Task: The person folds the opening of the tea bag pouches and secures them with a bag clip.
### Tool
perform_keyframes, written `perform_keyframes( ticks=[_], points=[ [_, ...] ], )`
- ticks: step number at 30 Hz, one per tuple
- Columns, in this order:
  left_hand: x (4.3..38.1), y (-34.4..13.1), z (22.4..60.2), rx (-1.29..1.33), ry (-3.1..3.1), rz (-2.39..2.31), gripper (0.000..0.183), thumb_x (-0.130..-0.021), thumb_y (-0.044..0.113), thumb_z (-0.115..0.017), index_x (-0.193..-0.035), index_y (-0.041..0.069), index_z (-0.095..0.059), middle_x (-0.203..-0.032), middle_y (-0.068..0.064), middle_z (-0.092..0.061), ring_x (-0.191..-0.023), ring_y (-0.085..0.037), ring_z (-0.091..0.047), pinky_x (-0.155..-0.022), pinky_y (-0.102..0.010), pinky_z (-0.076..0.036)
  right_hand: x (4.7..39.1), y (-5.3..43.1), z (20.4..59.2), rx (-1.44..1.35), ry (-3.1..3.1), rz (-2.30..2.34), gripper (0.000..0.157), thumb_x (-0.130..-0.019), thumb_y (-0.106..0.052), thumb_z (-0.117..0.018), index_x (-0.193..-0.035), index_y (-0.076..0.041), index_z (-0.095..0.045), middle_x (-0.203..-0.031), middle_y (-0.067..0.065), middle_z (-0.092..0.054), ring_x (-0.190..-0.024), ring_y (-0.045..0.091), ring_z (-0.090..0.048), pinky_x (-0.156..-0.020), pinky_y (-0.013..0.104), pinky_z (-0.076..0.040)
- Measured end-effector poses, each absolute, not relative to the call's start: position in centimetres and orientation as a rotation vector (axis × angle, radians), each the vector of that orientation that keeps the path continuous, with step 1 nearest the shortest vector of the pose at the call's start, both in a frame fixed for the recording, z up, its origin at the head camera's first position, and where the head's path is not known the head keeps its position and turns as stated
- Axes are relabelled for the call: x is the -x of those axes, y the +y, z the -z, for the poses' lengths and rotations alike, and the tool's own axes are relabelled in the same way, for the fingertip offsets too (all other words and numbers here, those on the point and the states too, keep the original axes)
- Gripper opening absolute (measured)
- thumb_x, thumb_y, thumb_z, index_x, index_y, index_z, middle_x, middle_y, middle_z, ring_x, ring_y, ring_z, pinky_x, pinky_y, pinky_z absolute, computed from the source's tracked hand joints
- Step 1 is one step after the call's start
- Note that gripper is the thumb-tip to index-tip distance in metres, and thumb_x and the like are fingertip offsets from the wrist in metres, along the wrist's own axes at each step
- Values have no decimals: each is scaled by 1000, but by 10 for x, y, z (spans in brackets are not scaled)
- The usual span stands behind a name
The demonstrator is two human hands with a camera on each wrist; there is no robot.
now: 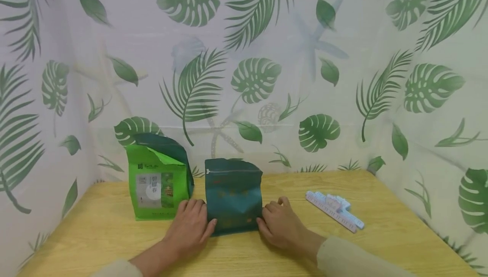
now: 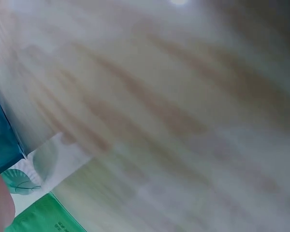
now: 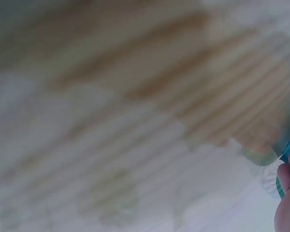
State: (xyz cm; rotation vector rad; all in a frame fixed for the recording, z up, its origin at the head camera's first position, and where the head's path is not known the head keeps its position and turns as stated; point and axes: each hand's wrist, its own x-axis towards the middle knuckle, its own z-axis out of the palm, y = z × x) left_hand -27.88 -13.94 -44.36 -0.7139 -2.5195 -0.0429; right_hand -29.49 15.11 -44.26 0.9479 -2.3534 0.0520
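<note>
A dark teal stand-up pouch (image 1: 233,196) with a zip strip near its top stands upright on the table, between both hands. My left hand (image 1: 189,224) grips its lower left side, thumb across the front corner. On the lower right side, my right hand (image 1: 280,225) holds it with curled fingers and thumb. Just left of my left hand stands a bright green tea pouch (image 1: 152,213) with a printed label, its top folded at an angle. Only a strip of the teal pouch (image 2: 4,133) shows in the left wrist view, and a sliver in the right wrist view.
Another dark green pouch (image 1: 167,143) stands behind the bright green one. Pale pink and blue plastic clips (image 1: 331,211) lie on the wooden table (image 1: 389,243) at the right. A leaf-patterned sheet (image 1: 289,141) encloses the table's back and sides.
</note>
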Motion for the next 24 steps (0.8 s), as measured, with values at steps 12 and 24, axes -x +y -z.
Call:
perform_keyframes(
  ticks=[12,24],
  points=[
    [282,-124,441,727,-2528,43,48,-103,41,-47,-113,-4,-61,-111,-15,-61,-106,-31,-53,-99,-50,-36,295,169,443,-974,-2358,-54,27,-94,-25,-64,-70,-19,-55,-66,-7,-47,-65,10,-46,-82,40,-35],
    [286,-115,440,712,-2535,91,41,-104,39,-50,-108,0,-63,-108,-14,-62,-106,-32,-52,-97,-50,-37,297,176,442,-940,-2342,-60,26,-94,-26,-64,-72,-17,-56,-74,-2,-60,-71,15,-56,-81,45,-41]
  ],
)
